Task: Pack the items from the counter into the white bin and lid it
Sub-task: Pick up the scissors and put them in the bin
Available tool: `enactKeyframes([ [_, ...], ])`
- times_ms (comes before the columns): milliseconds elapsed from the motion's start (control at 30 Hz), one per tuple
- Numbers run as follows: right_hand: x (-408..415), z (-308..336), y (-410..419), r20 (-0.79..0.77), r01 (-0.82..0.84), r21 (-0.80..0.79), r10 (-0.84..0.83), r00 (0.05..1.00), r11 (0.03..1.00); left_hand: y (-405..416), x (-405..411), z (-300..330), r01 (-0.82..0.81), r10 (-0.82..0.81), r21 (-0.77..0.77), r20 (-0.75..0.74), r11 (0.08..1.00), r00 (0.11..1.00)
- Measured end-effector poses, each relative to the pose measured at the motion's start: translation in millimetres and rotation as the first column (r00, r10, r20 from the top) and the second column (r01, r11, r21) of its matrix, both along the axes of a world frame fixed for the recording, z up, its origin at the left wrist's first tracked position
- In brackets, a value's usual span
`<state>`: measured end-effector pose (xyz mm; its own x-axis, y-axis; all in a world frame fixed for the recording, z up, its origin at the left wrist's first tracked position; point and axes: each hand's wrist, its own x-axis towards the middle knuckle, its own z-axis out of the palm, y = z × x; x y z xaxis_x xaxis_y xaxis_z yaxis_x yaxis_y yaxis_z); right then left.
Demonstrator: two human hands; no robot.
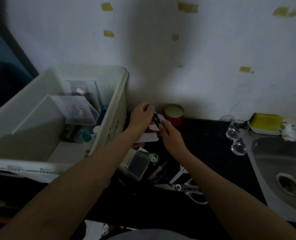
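Note:
The white bin [121, 94] stands open at the left on the black counter [204, 153], holding clear boxes and small bottles. My left hand [140, 118] and my right hand [171, 134] meet just right of the bin, near the wall, both gripping a thin dark pen-like item [156, 119]. Under them lie a small pink-white box [148, 136] and other packets. Closer to me on the counter are a clear case with a dark insert [137, 164], a green-white object [153, 157] and purple-handled scissors [192, 191]. No lid is in view.
A red tin with a pale top [174, 114] stands against the wall right of my hands. Clear glass cups [236, 129] and a yellow sponge [266, 122] sit by the steel sink [282, 179] at the right. The wall carries yellow tape bits.

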<state>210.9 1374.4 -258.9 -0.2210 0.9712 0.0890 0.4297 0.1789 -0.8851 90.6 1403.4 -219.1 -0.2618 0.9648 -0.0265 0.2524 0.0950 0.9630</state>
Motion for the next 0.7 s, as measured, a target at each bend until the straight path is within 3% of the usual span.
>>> enactKeyframes([
  [100, -14.4, 19.0, 11.8, -0.009, 0.011, 0.058, -0.010, 1.000, 0.998, 7.5, -19.2, 20.8, 0.038, -0.034, 0.049, -0.078, 0.998, 0.996],
  [233, -40.2, 40.3, 22.0, 0.012, -0.002, 0.095, 0.001, 1.000, 0.996, 15.2, -58.4, 38.8, -0.022, 0.038, 0.098, -0.161, 0.995, 0.986],
  [367, -88.8, 65.7, 31.1, 0.051, -0.044, 0.160, 0.036, 0.998, 0.986, 11.7, -112.6, 58.6, -0.141, 0.144, 0.157, -0.012, 0.977, 0.989],
  [467, -139.6, 83.8, 29.4, -0.010, -0.072, 0.126, 0.074, 0.997, 0.989, 2.7, -168.9, 72.7, -0.156, 0.162, 0.167, -0.021, 0.974, 0.987],
  [567, -193.4, 90.8, 22.6, 0.057, -0.145, 0.069, 0.141, 0.988, 0.987, -9.1, -233.4, 78.7, -0.040, 0.038, 0.021, 0.078, 0.999, 0.996],
  [700, -248.4, 86.2, 18.4, 0.304, -0.326, -0.099, 0.341, 0.890, 0.940, -27.7, -307.9, 55.7, 0.022, -0.048, -0.318, -0.075, 0.948, 0.996],
])
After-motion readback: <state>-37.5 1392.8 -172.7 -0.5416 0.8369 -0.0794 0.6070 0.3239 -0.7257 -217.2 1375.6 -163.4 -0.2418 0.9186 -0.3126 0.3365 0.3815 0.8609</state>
